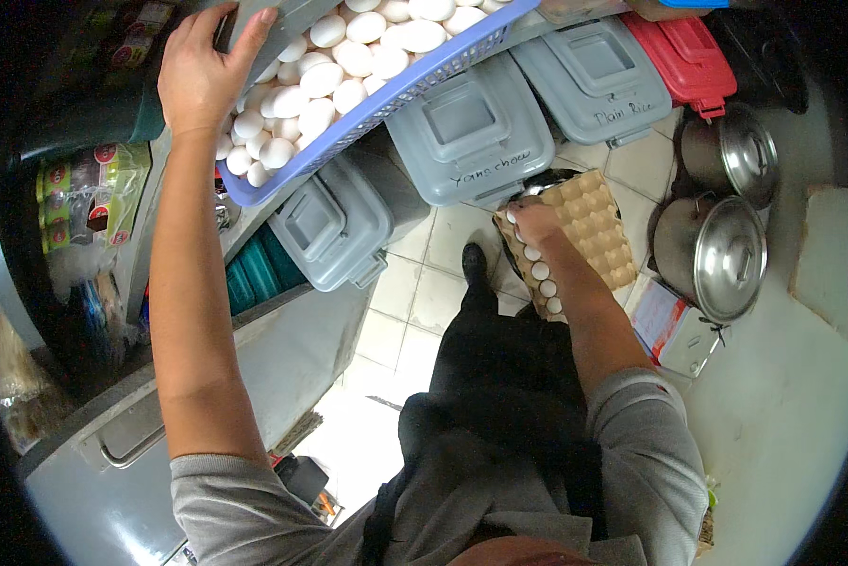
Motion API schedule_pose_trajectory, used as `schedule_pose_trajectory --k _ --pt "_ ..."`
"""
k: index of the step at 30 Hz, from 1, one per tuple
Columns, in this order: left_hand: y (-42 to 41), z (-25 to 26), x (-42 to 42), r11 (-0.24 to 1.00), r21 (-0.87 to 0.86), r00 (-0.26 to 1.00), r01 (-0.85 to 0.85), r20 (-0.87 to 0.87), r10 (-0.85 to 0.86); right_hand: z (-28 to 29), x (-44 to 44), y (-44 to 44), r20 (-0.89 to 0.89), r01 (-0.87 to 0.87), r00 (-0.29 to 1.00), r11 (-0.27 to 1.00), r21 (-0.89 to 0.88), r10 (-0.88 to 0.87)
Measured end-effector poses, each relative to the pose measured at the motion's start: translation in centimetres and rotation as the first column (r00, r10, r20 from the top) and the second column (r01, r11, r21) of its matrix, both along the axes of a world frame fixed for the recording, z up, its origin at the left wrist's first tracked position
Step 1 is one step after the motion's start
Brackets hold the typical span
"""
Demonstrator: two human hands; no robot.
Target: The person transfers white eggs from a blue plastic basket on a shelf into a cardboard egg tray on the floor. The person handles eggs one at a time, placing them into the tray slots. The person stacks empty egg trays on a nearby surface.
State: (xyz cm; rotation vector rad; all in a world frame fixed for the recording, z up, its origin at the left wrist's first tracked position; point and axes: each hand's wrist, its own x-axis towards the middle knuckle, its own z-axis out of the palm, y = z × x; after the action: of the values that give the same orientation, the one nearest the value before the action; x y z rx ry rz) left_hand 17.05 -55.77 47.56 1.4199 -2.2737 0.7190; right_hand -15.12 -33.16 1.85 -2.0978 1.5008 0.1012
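My left hand (208,67) rests with fingers apart on the metal edge beside a blue plastic basket (367,120) heaped with white eggs (321,79). Lower down, my right hand (537,223) is at the upper left part of a cardboard egg tray (594,226). Its fingers are around a white egg (511,216) at the end of a row. Several white eggs (540,270) lie along the tray's left side, and the cups further right hold none. Part of the row is hidden under my right hand and forearm. A dark round rim shows behind the tray.
Grey lidded bins (473,127) stand on the tiled floor under the basket, with a red lidded bin (686,56) beyond. Lidded metal pots (732,258) stand at the right. A steel-handled cabinet (254,375) is at the lower left, and bundled packages (91,194) lie on a shelf above.
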Motion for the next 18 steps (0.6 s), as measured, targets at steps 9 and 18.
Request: schedule_pose_trajectory --k 9,18 --pt "0.2 -0.2 0.0 1.0 -0.026 1.0 -0.017 -0.006 0.017 0.6 1.3 -0.3 -0.098 -0.032 0.994 0.996 0.079 0.039" --pt "2.0 0.9 -2.0 0.997 0.044 0.994 -0.061 -0.09 0.065 2.0 1.4 -1.0 -0.138 -0.048 0.989 0.996 0.078 0.059"
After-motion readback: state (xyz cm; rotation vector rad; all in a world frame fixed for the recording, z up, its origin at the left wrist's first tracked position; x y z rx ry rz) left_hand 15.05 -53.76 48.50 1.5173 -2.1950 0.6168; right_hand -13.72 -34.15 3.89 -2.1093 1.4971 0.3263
